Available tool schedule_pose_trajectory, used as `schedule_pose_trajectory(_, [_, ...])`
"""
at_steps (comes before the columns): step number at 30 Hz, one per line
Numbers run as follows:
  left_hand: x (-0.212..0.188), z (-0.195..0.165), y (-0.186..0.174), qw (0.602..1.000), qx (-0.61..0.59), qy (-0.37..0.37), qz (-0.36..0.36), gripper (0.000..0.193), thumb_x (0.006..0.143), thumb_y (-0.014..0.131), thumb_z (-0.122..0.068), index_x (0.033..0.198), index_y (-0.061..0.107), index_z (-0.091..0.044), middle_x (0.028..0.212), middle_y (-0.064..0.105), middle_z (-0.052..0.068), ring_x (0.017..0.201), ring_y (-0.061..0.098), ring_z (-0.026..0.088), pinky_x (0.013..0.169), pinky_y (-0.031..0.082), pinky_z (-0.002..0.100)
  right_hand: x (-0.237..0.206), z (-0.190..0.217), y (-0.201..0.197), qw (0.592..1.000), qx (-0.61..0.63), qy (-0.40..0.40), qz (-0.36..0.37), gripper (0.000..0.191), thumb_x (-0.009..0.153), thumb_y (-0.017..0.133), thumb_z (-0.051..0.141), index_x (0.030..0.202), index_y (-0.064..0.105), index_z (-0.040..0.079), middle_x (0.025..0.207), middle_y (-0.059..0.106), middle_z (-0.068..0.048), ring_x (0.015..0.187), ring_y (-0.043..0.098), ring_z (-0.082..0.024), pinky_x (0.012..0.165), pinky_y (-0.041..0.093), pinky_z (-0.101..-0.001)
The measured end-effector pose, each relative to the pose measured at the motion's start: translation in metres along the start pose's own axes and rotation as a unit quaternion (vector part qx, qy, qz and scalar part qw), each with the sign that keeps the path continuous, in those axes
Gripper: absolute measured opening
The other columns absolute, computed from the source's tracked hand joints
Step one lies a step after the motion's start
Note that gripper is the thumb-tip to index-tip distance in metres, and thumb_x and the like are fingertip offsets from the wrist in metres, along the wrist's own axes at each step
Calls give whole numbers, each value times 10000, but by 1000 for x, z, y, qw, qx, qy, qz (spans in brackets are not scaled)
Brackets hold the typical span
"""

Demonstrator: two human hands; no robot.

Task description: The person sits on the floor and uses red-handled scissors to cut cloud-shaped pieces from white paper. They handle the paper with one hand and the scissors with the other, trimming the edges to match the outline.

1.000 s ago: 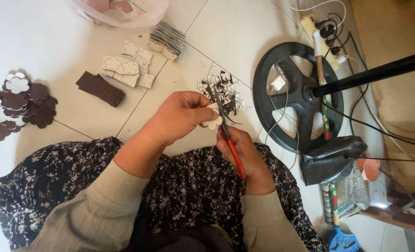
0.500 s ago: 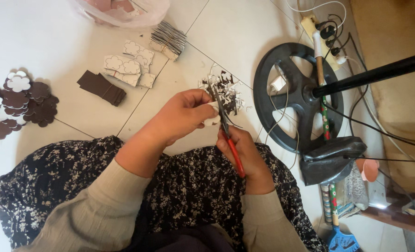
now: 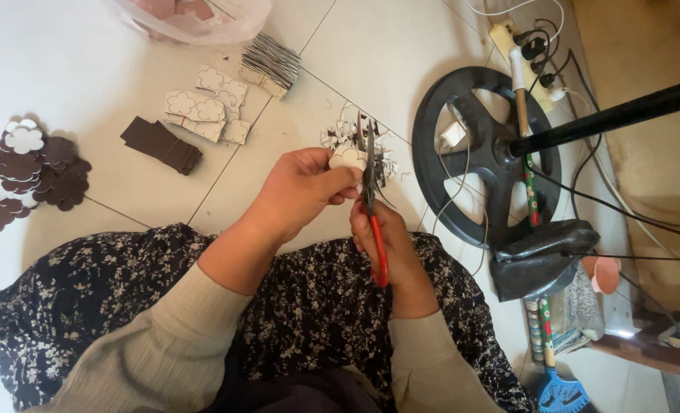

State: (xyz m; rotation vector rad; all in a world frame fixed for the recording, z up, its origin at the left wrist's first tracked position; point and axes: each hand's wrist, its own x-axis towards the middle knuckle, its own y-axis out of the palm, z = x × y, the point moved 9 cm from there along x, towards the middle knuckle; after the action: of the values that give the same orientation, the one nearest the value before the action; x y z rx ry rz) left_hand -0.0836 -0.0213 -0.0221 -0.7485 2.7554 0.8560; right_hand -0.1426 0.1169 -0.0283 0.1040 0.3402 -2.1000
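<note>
My left hand (image 3: 298, 191) pinches a small pale flower-shaped cutout (image 3: 347, 158) between thumb and fingers. My right hand (image 3: 389, 245) grips red-handled scissors (image 3: 372, 206), whose dark blades point up and meet the edge of the cutout. Both hands hover above my lap, over a dark floral skirt (image 3: 309, 298). A small heap of pale trimmings (image 3: 355, 138) lies on the white tiled floor just beyond the blades.
Dark brown strips (image 3: 160, 145), pale squares with drawn flowers (image 3: 202, 107) and a striped stack (image 3: 272, 63) lie ahead. Cut brown and white flowers (image 3: 22, 172) sit at left. A plastic bag (image 3: 191, 15) is at top. A black round fan base (image 3: 493, 153), cables and a pole stand at right.
The scissors' blades have swung slightly upright against the cutout, and my left hand has turned the piece a little. Nothing else has moved.
</note>
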Motion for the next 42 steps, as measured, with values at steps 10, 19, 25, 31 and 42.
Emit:
schedule_pose_trajectory(10, [2, 8, 0, 999, -32, -13, -24, 142, 884, 714, -147, 918, 715, -10, 814, 729, 41, 708, 687, 101, 658, 526, 230, -2, 14, 8, 999, -3, -19, 38, 481, 1027, 523, 541, 943, 542, 68, 781, 489, 8, 691, 492, -107, 620, 442, -264])
schedule_pose_trajectory(19, [5, 13, 1, 998, -56, 13, -27, 129, 889, 718, -138, 901, 703, -10, 817, 726, 40, 723, 682, 100, 671, 534, 231, 0, 6, 11, 1000, 25, -1, 6, 429, 1033, 515, 489, 960, 536, 67, 782, 492, 6, 681, 481, -105, 602, 428, -260])
schedule_pose_trajectory(25, [5, 15, -1, 998, -62, -7, -30, 119, 881, 716, -139, 904, 710, -22, 813, 723, 34, 717, 674, 94, 661, 527, 230, 0, 0, 11, 998, 57, -6, 7, 444, 1043, 534, 487, 973, 536, 49, 769, 483, 4, 634, 453, -100, 561, 402, -251])
schedule_pose_trajectory(31, [5, 8, -7, 999, -15, -4, -31, 129, 885, 712, -149, 895, 713, -21, 784, 714, 41, 687, 662, 99, 647, 523, 236, 0, -4, 6, 999, 27, 14, 12, 458, 1003, 567, 498, 1004, 581, 40, 738, 507, 20, 608, 469, -86, 537, 404, -243])
schedule_pose_trajectory(42, [2, -8, -15, 999, 42, 16, -21, 142, 841, 704, -116, 895, 723, 14, 757, 697, 29, 660, 622, 82, 637, 530, 240, 1, -6, 3, 999, -16, 35, 33, 482, 963, 590, 525, 994, 628, 46, 661, 490, 51, 549, 455, -66, 486, 381, -236])
